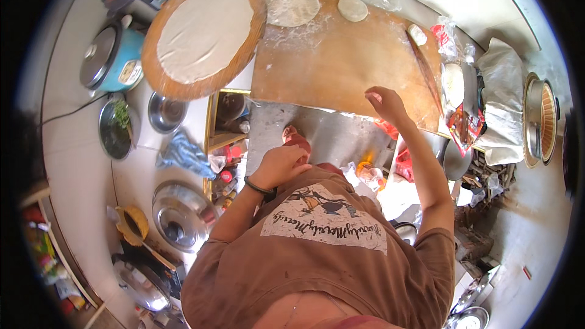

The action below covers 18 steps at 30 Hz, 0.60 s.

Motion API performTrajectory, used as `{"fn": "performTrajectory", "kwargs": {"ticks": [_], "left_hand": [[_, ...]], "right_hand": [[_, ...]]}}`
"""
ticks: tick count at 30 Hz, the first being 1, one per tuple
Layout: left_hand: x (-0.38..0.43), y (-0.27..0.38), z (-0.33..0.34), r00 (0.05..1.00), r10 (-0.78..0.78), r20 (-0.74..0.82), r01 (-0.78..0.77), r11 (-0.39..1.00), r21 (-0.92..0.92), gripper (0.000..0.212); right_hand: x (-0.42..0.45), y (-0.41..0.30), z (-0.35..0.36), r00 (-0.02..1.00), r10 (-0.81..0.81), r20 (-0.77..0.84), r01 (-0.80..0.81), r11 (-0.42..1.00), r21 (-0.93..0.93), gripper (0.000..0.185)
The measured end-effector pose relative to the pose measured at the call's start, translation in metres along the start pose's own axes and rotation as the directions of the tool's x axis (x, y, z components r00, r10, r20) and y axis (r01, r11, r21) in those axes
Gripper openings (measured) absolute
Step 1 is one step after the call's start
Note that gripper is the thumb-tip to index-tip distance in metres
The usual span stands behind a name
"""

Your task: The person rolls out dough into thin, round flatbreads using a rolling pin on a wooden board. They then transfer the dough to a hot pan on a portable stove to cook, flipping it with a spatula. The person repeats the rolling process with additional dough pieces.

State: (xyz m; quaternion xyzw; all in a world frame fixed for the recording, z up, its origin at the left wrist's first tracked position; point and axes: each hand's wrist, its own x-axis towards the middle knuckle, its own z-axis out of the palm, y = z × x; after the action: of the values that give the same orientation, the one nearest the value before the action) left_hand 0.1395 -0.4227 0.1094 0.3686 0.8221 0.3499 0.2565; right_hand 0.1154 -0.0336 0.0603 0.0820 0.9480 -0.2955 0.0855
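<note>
My left hand point(282, 164), with a dark band at the wrist, hovers at or rests against my waist; its fingers are bent and partly hidden. My right hand point(385, 104) is over the near edge of a floured wooden board point(338, 64), loosely curled, with a small gap at the fingertips and nothing seen in it. A large thin sheet of dough point(205, 34) lies on a round wooden board point(155, 77) at the upper left. Beside it are a floured dough round point(291, 4) and a smaller one point(352, 9). A slim tapered rolling pin point(424, 71) lies along the board's right side.
A blue rice cooker point(123, 59), a metal bowl point(167, 112), a bowl with greens point(114, 137) and a blue cloth point(185, 153) stand left. Plastic bags point(445, 39) and a metal steamer point(534, 119) are right. Below the board's near edge are the floor and my foot.
</note>
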Motion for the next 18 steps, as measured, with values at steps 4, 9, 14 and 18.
{"fn": "performTrajectory", "kwargs": {"ticks": [4,9,14,18], "left_hand": [[0.054,-0.021,-0.022,0.989,0.080,0.126,-0.089,0.994,0.068,0.033],[0.092,-0.027,-0.040,0.995,0.028,0.091,-0.032,0.998,0.048,0.033],[0.108,-0.026,-0.029,0.993,-0.113,-0.032,0.114,0.994,0.004,0.030],[0.115,0.001,-0.018,0.970,-0.190,-0.151,0.185,0.982,-0.046,0.031]], "right_hand": [[0.027,0.031,-0.016,0.993,0.028,-0.117,-0.011,0.989,0.149,0.020],[0.082,0.061,-0.059,0.957,0.002,-0.289,0.023,0.996,0.083,0.016],[0.182,0.015,-0.081,0.939,-0.183,-0.292,0.167,0.983,-0.079,0.019],[0.271,-0.082,-0.034,0.847,-0.508,-0.160,0.492,0.861,-0.126,0.031]]}}
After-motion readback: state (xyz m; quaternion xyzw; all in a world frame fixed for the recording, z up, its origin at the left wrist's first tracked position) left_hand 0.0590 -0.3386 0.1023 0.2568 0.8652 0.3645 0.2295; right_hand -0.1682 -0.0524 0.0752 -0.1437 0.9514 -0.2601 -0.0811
